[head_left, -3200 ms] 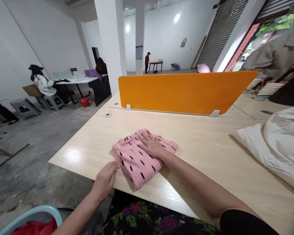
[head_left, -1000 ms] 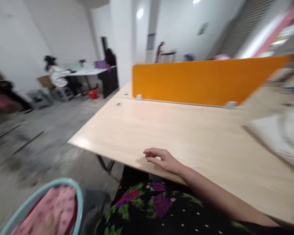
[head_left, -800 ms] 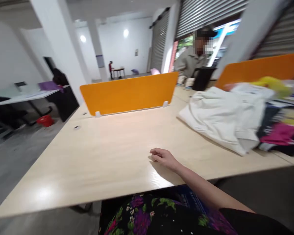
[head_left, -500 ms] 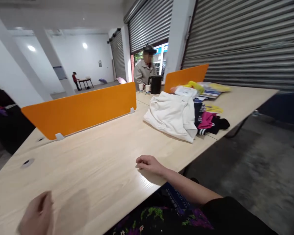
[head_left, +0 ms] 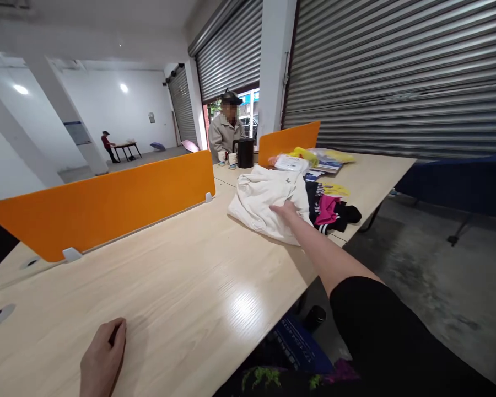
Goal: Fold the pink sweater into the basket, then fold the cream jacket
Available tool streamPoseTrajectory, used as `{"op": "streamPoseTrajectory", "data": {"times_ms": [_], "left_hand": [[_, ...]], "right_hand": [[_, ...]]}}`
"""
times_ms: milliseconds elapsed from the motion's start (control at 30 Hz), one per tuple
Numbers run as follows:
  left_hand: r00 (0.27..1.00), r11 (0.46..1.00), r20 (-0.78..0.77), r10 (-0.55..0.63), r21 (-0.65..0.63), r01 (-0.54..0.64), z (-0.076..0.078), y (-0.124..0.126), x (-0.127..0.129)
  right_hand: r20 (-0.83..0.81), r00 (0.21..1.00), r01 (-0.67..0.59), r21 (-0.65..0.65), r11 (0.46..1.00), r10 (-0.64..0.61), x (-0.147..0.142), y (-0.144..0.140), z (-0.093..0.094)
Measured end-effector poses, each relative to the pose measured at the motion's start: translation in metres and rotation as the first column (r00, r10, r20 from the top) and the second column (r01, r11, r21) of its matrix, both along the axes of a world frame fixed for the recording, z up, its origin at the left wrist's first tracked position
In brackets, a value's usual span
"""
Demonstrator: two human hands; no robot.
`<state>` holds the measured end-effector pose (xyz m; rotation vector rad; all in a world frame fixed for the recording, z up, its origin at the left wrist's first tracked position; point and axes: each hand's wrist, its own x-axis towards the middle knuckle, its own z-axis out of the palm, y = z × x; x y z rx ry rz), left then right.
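The person wears a black short sleeve and dark floral-print clothing; forearms bare.

No legible text, labels or signs.

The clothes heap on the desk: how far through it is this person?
Done: the pink garment folded earlier has left the desk. In hand: the right hand touches the white garment; the left hand rests on the desk. Left: that garment and the dark and pink clothes beside it, all unfolded.
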<state>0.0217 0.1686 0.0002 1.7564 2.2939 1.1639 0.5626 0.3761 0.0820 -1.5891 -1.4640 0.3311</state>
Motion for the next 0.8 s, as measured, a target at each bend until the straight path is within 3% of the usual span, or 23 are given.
{"op": "streamPoseTrajectory", "data": {"times_ms": [100, 200, 233, 267, 300, 367, 400, 467, 533, 567, 633, 733, 800], "left_hand": [[0.999, 1.000, 0.051, 0.018, -0.014, -0.018, 0.006, 0.002, 0.003], [0.991, 0.998, 0.124, 0.056, -0.029, -0.053, 0.011, 0.003, 0.004], [0.985, 0.997, 0.156, 0.069, -0.037, -0.064, 0.013, 0.003, 0.003], [0.978, 0.996, 0.193, 0.084, -0.048, -0.077, 0.014, 0.002, 0.002], [0.966, 0.994, 0.239, 0.100, -0.061, -0.088, 0.015, 0.000, 0.001], [0.935, 0.991, 0.331, 0.123, -0.082, -0.102, 0.015, -0.004, -0.002], [0.925, 0.991, 0.359, 0.129, -0.083, -0.106, 0.015, -0.006, -0.003], [0.919, 0.991, 0.371, 0.133, -0.060, -0.119, 0.013, -0.009, -0.007], [0.925, 0.989, 0.355, 0.137, 0.001, -0.147, 0.010, -0.010, -0.011], [0.929, 0.987, 0.345, 0.137, 0.037, -0.159, 0.008, -0.011, -0.013], [0.948, 0.989, 0.301, 0.107, 0.061, -0.132, 0.005, -0.013, -0.014], [0.985, 0.998, 0.172, -0.009, -0.066, 0.021, 0.006, -0.020, -0.005], [0.996, 0.980, 0.071, -0.048, -0.189, 0.061, 0.009, -0.028, 0.010]], "right_hand": [[0.063, 0.997, -0.037, 0.037, 0.999, 0.035, -0.057, 0.007, 0.015], [0.201, 0.940, -0.286, 0.027, 0.958, 0.275, -0.133, -0.018, 0.014], [0.234, 0.887, -0.406, -0.011, 0.914, 0.397, -0.157, -0.033, 0.008], [0.296, 0.737, -0.615, -0.078, 0.784, 0.608, -0.178, -0.052, 0.001], [0.326, 0.532, -0.792, -0.136, 0.596, 0.781, -0.196, -0.072, -0.006], [0.327, 0.193, -0.952, -0.164, 0.257, 0.925, -0.219, -0.112, -0.022], [0.311, 0.100, -0.972, -0.171, 0.160, 0.945, -0.224, -0.129, -0.028], [0.261, 0.009, -0.978, -0.198, 0.063, 0.965, -0.225, -0.153, -0.037], [0.197, 0.012, -0.974, -0.218, 0.056, 0.980, -0.219, -0.164, -0.041], [0.162, 0.045, -0.974, -0.214, 0.079, 0.986, -0.216, -0.165, -0.043], [0.080, 0.193, -0.961, -0.186, 0.205, 0.978, -0.209, -0.163, -0.050], [-0.050, 0.480, -0.861, -0.216, 0.460, 0.876, -0.207, -0.157, -0.062], [-0.118, 0.588, -0.795, -0.265, 0.545, 0.800, -0.212, -0.152, -0.065]]}}
